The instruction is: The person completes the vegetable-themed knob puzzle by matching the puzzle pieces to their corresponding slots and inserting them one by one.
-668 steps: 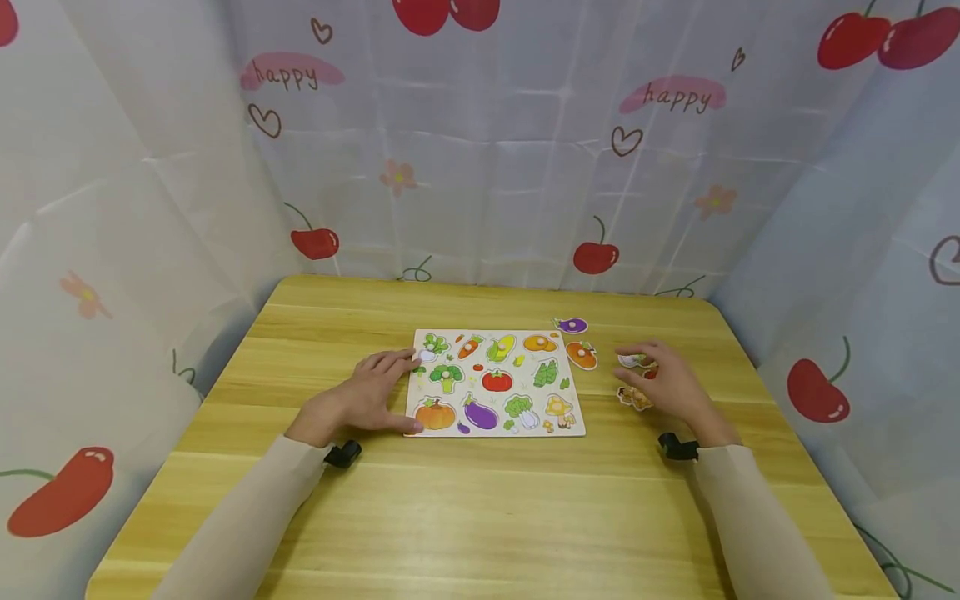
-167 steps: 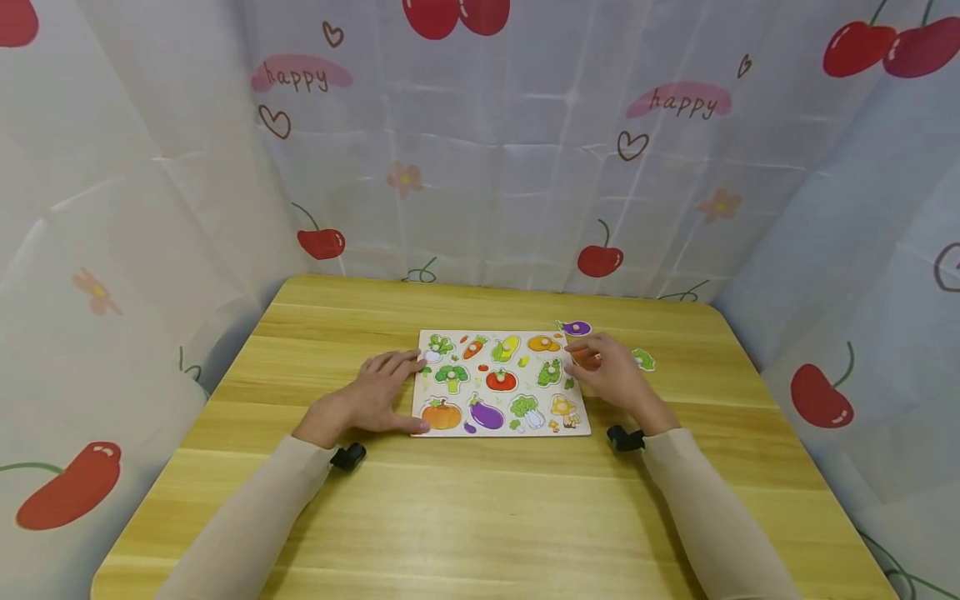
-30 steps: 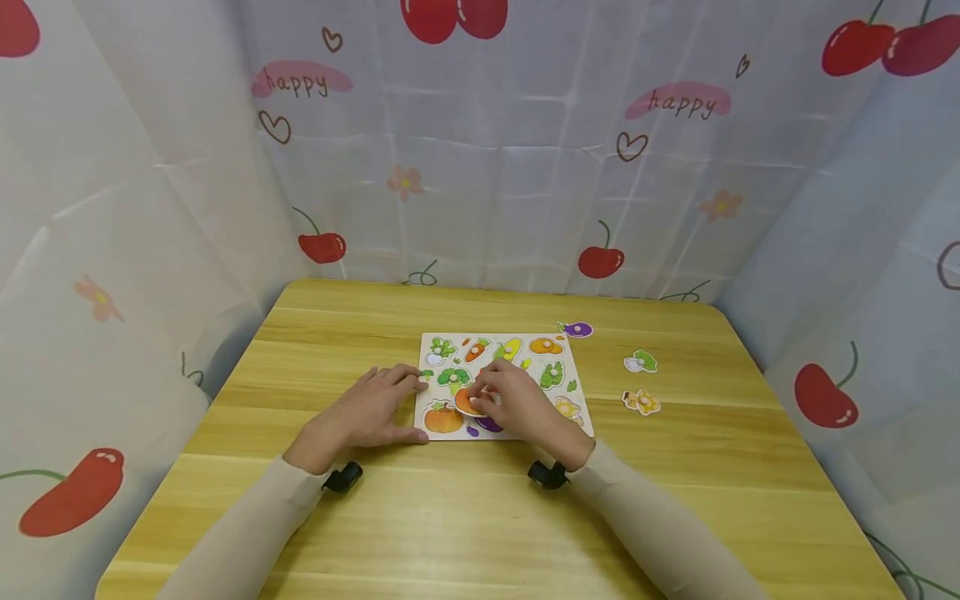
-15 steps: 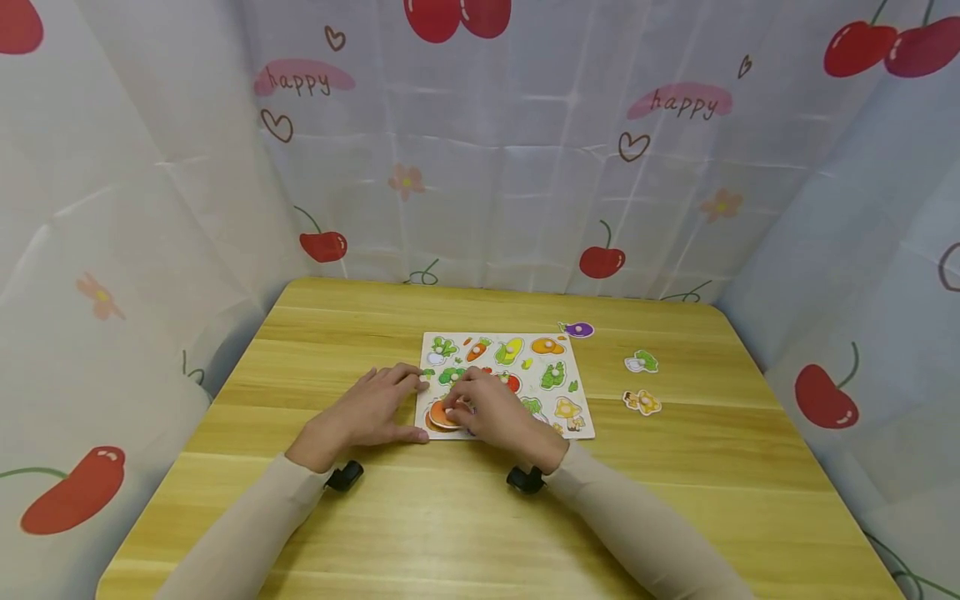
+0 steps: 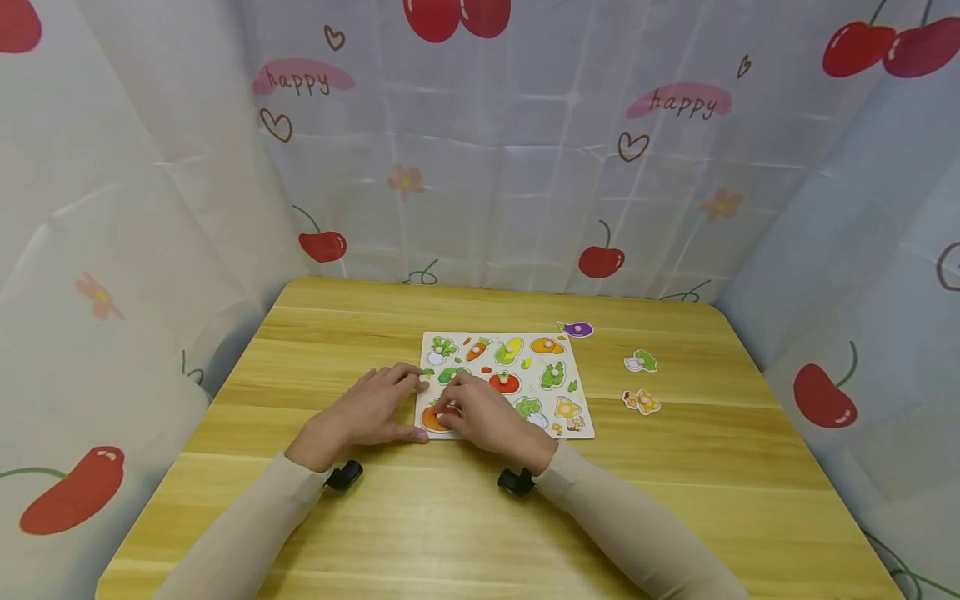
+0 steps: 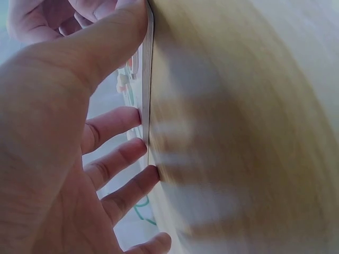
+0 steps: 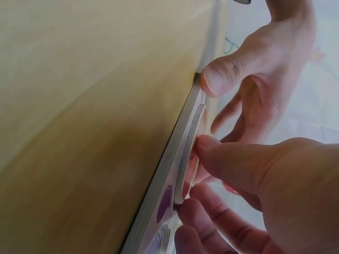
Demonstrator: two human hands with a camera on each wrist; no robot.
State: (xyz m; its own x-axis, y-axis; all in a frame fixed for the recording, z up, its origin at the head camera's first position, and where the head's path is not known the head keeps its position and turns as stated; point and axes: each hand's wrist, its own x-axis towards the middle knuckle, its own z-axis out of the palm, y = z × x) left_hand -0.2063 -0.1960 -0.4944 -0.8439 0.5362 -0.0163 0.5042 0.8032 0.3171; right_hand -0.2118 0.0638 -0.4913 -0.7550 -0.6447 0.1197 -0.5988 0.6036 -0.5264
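In the head view, my right hand (image 5: 483,414) pinches an orange pumpkin puzzle piece (image 5: 433,419) over the lower left corner of the vegetable puzzle board (image 5: 536,387). The right wrist view shows the thumb on the face of the pumpkin piece (image 7: 186,166), whose edge stands a little above the board's surface. My left hand (image 5: 371,408) rests along the board's left edge, fingers spread and thumb at the near corner. In the left wrist view, the fingertips (image 6: 139,145) touch the board's side. Knobbed pieces, including tomato (image 5: 505,382), corn and carrot, sit in the board.
Loose on the table (image 5: 360,533) lie an eggplant piece (image 5: 577,329) behind the board's far right corner, a leafy cabbage piece (image 5: 641,361) and a mushroom piece (image 5: 642,402) farther right. A printed curtain (image 5: 480,167) encloses the table's back and sides.
The pumpkin piece, earlier right of the board, has been carried left over the board and lowered onto its pumpkin picture. Tomato and green vegetable pieces were added earlier. The left hand stays.
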